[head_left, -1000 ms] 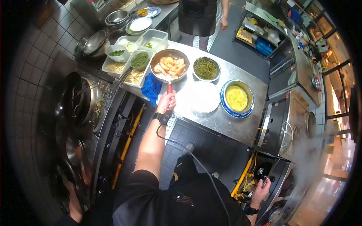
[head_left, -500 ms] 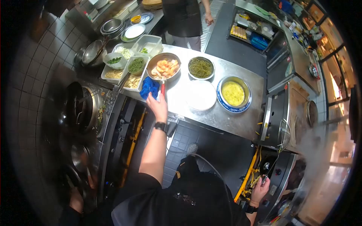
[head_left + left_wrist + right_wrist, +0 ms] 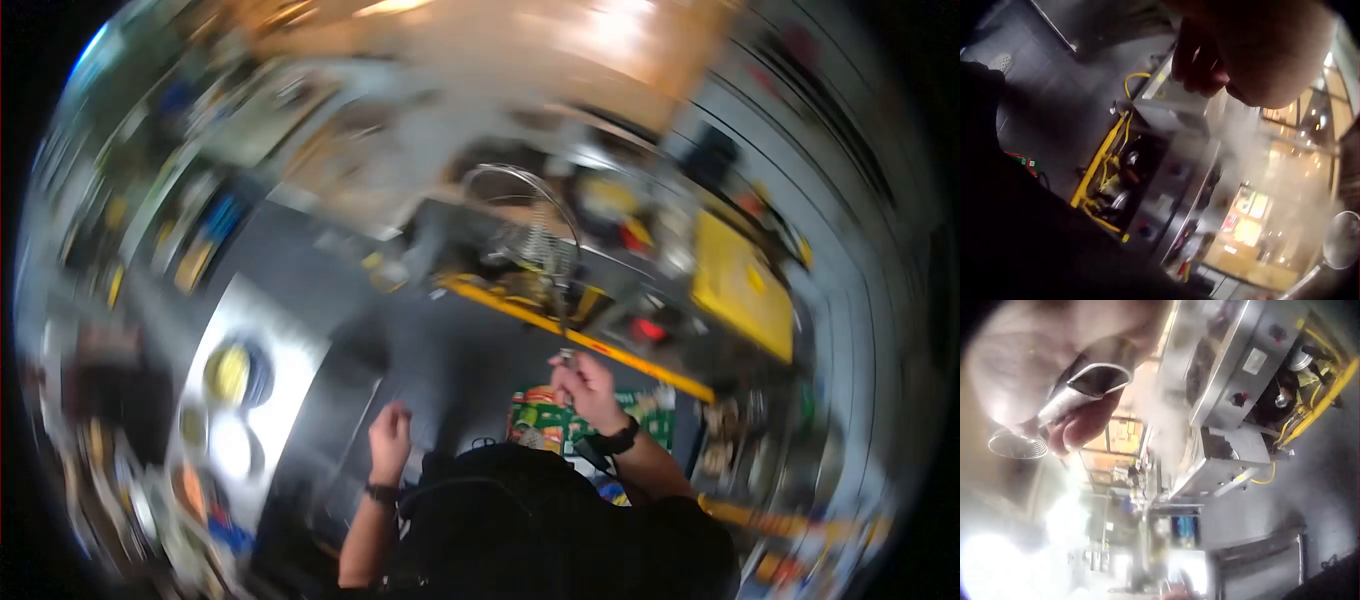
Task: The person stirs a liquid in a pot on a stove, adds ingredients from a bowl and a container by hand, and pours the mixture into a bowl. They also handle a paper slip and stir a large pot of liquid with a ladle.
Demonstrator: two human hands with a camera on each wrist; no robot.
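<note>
The head view is motion-blurred. My right hand [image 3: 588, 388] grips the hollow metal handle [image 3: 1072, 403] of a round wire strainer [image 3: 545, 245], which reaches forward over the stove front. Its wire coil also shows beyond the fingers in the right wrist view. My left hand [image 3: 390, 438] hangs before my body with loosely curled fingers and holds nothing. Over to the left, on the steel counter [image 3: 290, 350], stand the pan with orange pieces [image 3: 188, 490], a white plate [image 3: 232, 447] and the pot of yellow liquid [image 3: 230, 375].
A yellow pipe [image 3: 620, 355] runs along the stove's front edge, and steam [image 3: 1241, 134] rises above the stove. Green printed packaging [image 3: 650, 415] lies below my right forearm. Toward the right is a flat yellow board [image 3: 745, 290].
My left hand has let go of the pan's red handle and drawn back toward my body. The view has swung right from the counter to the stove; my right hand keeps its grip on the strainer.
</note>
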